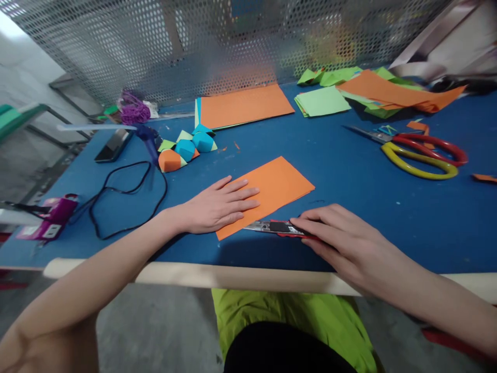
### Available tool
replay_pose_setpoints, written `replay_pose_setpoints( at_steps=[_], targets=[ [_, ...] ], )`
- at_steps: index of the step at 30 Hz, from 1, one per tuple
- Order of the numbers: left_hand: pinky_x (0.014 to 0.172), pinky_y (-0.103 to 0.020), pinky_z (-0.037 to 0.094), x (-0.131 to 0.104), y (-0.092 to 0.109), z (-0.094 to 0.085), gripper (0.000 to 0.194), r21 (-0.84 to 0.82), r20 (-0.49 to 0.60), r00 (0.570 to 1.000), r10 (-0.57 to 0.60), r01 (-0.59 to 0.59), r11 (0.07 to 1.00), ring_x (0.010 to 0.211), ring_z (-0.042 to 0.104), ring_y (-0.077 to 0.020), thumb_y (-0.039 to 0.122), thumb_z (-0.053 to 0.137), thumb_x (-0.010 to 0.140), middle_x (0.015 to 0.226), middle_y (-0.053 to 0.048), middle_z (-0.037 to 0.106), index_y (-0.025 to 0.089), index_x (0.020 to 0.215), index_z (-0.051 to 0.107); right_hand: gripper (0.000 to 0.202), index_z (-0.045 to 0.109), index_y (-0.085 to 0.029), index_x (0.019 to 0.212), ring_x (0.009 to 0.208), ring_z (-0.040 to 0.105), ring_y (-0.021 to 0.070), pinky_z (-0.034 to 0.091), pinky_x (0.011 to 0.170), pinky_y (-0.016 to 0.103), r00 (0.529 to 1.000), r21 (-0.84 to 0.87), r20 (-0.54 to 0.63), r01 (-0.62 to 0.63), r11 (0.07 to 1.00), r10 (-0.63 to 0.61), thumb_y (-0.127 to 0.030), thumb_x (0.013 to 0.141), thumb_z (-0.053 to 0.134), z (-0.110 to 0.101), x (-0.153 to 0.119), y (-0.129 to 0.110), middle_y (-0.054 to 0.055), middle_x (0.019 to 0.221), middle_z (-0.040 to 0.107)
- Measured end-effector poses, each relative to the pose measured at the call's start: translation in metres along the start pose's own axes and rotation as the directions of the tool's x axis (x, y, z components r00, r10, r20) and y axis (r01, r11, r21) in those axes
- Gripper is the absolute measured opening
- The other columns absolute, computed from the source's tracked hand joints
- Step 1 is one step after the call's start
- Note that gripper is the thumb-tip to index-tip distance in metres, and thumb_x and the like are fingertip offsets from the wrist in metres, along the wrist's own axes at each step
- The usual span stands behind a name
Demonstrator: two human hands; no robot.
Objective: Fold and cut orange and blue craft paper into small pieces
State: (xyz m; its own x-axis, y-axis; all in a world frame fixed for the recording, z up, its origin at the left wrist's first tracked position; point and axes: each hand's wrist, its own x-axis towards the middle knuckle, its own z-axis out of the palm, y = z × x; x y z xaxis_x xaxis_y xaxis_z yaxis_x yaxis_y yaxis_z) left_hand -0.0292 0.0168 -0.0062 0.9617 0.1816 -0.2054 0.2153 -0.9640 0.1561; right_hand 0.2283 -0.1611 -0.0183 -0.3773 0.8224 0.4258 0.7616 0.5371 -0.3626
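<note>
Flat on the blue table lies a folded sheet of orange paper (285, 181). My left hand (217, 204) presses on its left part with the fingers stretched out. In my right hand (341, 233) is a utility knife (275, 227) with a red and black body, gripped near its rear end. The knife's blade tip points left and meets the lower edge of the orange paper, close to my left fingers. Whether the blade sits inside the fold or under the edge I cannot tell.
Scissors (419, 153) with red and yellow handles lie at right. Behind are stacked orange sheets (244, 106), light green paper (324, 101) and crumpled scraps (396, 90). At left are folded paper pieces (186, 149), a blue glue gun (147, 139), its cord (134, 228), a phone (114, 145) and a purple power strip (52, 217).
</note>
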Motion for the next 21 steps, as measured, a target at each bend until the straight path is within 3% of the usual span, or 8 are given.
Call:
replay_pose_setpoints(
  at_steps=[21],
  targets=[
    [0.124, -0.045, 0.001, 0.0000, -0.0039, 0.0041, 0.051, -0.023, -0.030, 0.999, 0.017, -0.017, 1.000, 0.154, 0.007, -0.0183, 0.044, 0.020, 0.106, 0.165, 0.003, 0.021, 0.032, 0.155, 0.029, 0.026, 0.060, -0.008, 0.120, 0.093, 0.059, 0.0244, 0.050, 0.075, 0.037, 1.000, -0.046, -0.025, 0.017, 0.999, -0.018, -0.010, 0.096, 0.051, 0.0010, -0.0018, -0.0071, 0.015, 0.104, 0.066]
  ],
)
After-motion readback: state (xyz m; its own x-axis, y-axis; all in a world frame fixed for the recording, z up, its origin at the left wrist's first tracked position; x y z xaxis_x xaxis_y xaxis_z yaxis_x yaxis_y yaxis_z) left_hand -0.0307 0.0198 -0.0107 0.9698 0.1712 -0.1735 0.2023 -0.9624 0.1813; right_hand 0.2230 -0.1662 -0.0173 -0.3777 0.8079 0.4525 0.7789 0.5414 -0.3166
